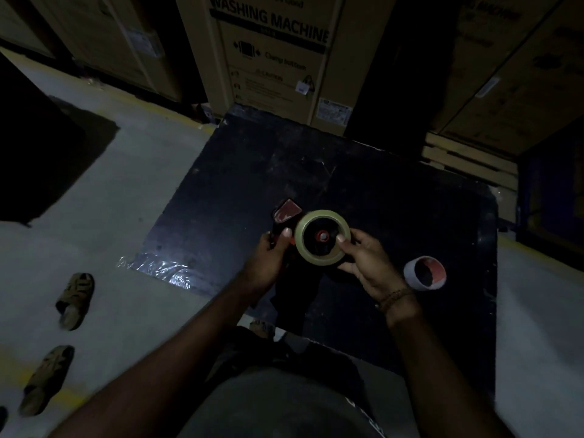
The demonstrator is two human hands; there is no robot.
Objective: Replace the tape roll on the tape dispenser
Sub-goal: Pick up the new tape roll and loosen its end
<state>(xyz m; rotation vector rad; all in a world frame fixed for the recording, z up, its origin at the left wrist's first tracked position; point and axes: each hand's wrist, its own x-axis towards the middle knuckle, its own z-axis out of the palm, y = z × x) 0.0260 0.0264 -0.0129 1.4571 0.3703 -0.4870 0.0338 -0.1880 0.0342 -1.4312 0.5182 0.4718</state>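
At frame centre, the left hand (272, 251) grips the red tape dispenser (286, 213), mostly hidden in darkness. The right hand (363, 260) pinches the tape roll (322, 237) seated on its hub. An empty core (425, 272) lies right on the dim tabletop (395, 197).

We cannot make out the tape dispenser's (286, 216) body: the tape roll (322, 237) and left hand (271, 257) cover it. The right hand's (368, 263) fingers (343, 266) vanish under the roll. The worktop's (395, 191) near edge sinks into darkness.
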